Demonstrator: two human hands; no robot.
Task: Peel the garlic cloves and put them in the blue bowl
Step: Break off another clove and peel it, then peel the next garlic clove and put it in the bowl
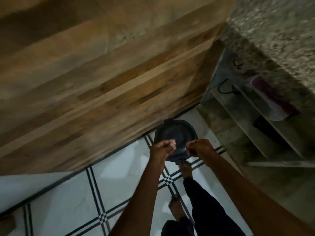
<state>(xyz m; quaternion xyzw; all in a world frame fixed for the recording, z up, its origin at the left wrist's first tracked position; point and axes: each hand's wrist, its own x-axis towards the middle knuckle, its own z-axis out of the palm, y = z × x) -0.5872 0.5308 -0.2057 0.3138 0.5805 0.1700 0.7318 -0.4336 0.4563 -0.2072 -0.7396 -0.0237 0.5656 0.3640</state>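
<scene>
Your left hand [161, 148] and right hand [201, 149] curl over a dark bin [175, 132] by the wooden wall [102, 74]; blur hides what they pinch.

Dark round bin [175, 133] on tiled floor [119, 167]

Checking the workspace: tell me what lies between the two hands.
In the head view, only the dark round lidded bin on the floor shows between left hand and right hand.

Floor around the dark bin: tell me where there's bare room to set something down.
Bare white tile lies left of the dark bin, between the wooden wall and the black-striped grout lines. It is crowded at the bin itself, where both hands, left and right, hover, and the feet stand below.
</scene>
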